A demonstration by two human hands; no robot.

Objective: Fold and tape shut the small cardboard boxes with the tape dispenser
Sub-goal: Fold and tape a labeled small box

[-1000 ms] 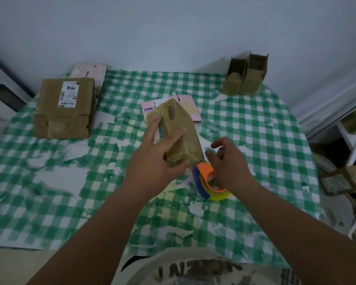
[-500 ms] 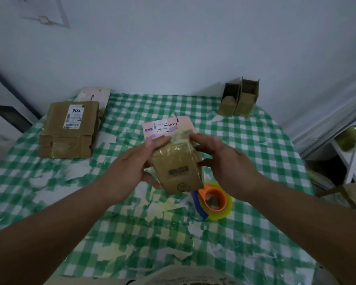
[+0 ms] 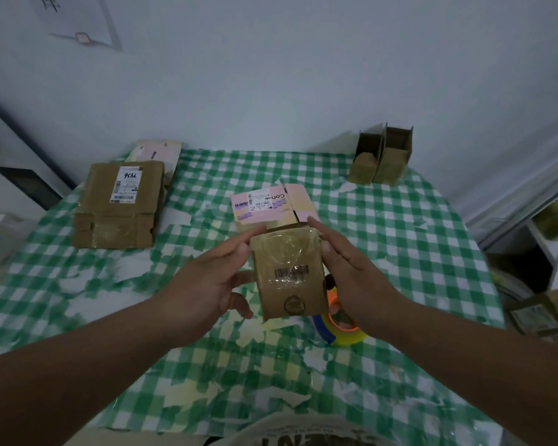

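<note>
A: Small brown cardboard box [image 3: 290, 272] already glossy with tape, sandwiched between left hand [image 3: 213, 281] and right hand [image 3: 351, 278], fingers mostly straight.

B: Yellow tape roll [image 3: 342, 326] parked under right hand. Two open brown boxes [image 3: 380, 159] far beyond, still untaped.
</note>
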